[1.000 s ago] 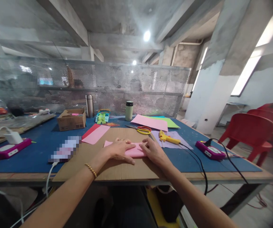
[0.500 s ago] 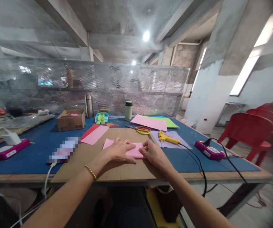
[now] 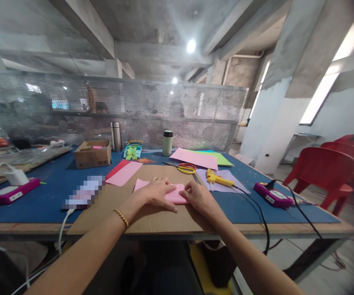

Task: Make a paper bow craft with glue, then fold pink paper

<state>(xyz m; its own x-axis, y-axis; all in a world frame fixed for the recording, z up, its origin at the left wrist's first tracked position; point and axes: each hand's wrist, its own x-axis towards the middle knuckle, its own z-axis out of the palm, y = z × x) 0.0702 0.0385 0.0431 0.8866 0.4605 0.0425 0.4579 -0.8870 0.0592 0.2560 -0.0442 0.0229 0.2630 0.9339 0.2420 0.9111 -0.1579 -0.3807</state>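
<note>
A folded pink paper (image 3: 175,197) lies on the brown cardboard sheet (image 3: 155,221) in front of me. My left hand (image 3: 158,193) rests on it with fingers spread, its thumb along the near edge. At the paper's right end my right hand (image 3: 198,198) has its fingers pinched together on it. Beyond my hands lie scissors (image 3: 186,168) with red and yellow handles. A yellow glue gun (image 3: 220,179) rests on lilac paper (image 3: 240,186) to the right. Part of a metal ruler (image 3: 196,178) shows beside my right hand.
Pink and red paper strips (image 3: 124,173) lie left of centre, near a phone (image 3: 84,193). A cardboard box (image 3: 92,155), a steel flask (image 3: 116,137) and a green bottle (image 3: 167,143) stand at the back. Purple power strips (image 3: 272,195) sit on both sides, with cables.
The view has shifted slightly. Both hands keep nearly the same place on the pink paper, and the right fingers have moved a little.
</note>
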